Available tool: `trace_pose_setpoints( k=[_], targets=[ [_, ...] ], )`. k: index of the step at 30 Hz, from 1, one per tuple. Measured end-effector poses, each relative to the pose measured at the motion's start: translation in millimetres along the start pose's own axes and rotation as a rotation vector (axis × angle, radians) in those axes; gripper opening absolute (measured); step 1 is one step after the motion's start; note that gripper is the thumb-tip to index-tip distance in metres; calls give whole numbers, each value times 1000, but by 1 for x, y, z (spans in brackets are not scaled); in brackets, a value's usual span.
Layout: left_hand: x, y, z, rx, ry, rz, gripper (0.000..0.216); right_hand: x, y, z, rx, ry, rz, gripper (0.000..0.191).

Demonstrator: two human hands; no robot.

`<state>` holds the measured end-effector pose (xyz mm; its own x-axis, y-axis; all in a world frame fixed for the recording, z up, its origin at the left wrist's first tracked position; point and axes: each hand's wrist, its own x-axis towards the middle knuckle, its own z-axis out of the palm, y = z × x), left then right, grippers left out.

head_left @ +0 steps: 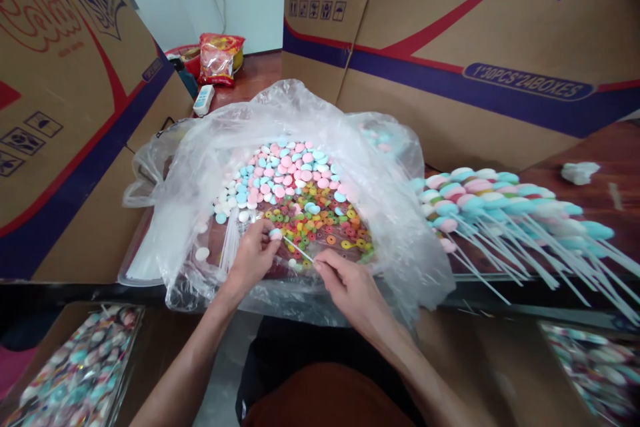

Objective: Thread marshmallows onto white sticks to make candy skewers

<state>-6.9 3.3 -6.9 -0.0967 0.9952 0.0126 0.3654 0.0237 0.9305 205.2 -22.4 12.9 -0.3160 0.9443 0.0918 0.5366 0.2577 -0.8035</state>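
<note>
My left hand [256, 252] is closed in a pinch on a small pale pink-and-white candy [275, 234]. A thin white stick [299, 249] runs from that candy to my right hand [353, 283], whose fingertips pinch its other end. Whether the stick has entered the candy is hard to make out. Just beyond my hands lie small ring candies [327, 217] in red, orange, yellow and green. Behind them is a heap of pink, blue and white round candies [287, 163]. Loose white sticks [231, 240] lie beside my left hand.
A clear plastic bag [390, 227] surrounds the candies. Finished candy sticks [500, 197] are stacked on the right. Large cardboard boxes stand at left [75, 167] and back right [450, 27]. Below are open boxes of candies at left [85, 360] and right [595, 367].
</note>
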Motion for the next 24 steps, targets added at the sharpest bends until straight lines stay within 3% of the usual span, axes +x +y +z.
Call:
trace_pose_setpoints(
  k=[4, 8, 12, 20, 24],
  targets=[
    [-6, 7, -3, -312, 21, -113, 26, -2, -4, 7, 33, -19, 4, 26],
    [-11, 5, -3, -349, 36, -187, 37, -2, -6, 11, 71, -23, 1, 26],
    [-15, -1, -1, -350, 35, -177, 32, -2, -4, 12, 71, -17, -19, 28],
    [-28, -1, -1, 13, 120, 101, 20, -3, -15, 14, -73, -110, 36, 34],
    [-36, 0, 4, 78, 175, 114, 20, -4, -21, 26, -5, -17, 6, 35]
  ],
)
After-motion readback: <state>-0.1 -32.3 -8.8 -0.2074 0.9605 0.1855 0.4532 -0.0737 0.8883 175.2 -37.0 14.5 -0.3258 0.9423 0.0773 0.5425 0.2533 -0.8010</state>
